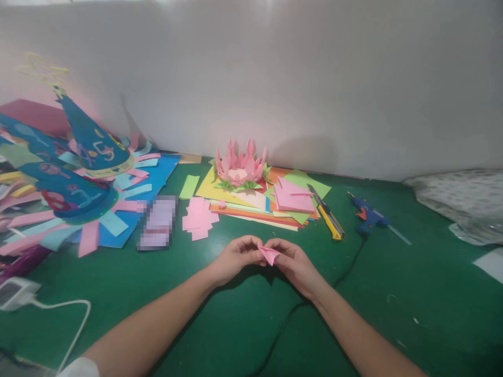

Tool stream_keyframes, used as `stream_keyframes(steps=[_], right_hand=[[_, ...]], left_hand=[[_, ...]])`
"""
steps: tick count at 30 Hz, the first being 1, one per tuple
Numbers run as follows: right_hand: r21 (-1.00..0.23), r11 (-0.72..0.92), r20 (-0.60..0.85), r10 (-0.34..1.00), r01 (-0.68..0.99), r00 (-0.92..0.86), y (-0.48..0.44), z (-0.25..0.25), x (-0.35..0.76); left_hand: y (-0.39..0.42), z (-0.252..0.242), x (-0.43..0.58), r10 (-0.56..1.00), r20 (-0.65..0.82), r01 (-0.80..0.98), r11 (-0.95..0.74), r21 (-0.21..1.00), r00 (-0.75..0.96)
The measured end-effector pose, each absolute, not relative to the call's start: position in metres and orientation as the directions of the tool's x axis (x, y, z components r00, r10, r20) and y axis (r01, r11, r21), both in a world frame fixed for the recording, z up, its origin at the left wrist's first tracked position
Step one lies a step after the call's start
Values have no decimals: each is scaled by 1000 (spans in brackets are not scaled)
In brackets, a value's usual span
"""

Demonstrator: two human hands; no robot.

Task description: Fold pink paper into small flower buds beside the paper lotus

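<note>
My left hand (238, 255) and my right hand (295, 262) meet over the green table (393, 293), both pinching a small folded pink paper piece (269, 255) between their fingertips. Just beyond them lies a loose pile of small pink paper rectangles (198, 215). A pink paper lotus flower (240, 168) with green leaves stands on a stack of coloured paper sheets (255, 204), beside a stack of pink folded pieces (291, 197).
A yellow utility knife (327, 213) and a blue glue gun (367, 215) with its black cord lie to the right. Blue paper cone hats (92, 139) with coloured strips fill the left. A white charger (13, 293) sits front left; crumpled wrap (463, 201) far right.
</note>
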State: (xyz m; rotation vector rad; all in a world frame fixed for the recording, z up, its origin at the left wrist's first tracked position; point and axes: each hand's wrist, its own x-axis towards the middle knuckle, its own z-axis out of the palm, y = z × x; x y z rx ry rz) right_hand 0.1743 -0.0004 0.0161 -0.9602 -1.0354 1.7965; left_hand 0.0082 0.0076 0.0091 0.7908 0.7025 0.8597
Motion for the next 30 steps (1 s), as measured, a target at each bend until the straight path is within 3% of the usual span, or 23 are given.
stream_keyframes(steps=[11, 17, 23, 30], right_hand=[[-926, -290, -195, 917, -243, -348, 1, 8, 174], [-927, -303, -211, 908, -220, -363, 1, 5, 176], [-959, -195, -110, 925, -207, -363, 1, 6, 176], [-937, -191, -56, 909, -293, -412, -1, 12, 174]], left_hand=[[7, 7, 9, 927, -22, -385, 177, 906, 375], [7, 5, 8, 936, -10, -294, 121, 948, 353], [7, 5, 7, 933, 108, -292, -3, 957, 344], [6, 10, 10, 899, 78, -455, 143, 879, 431]])
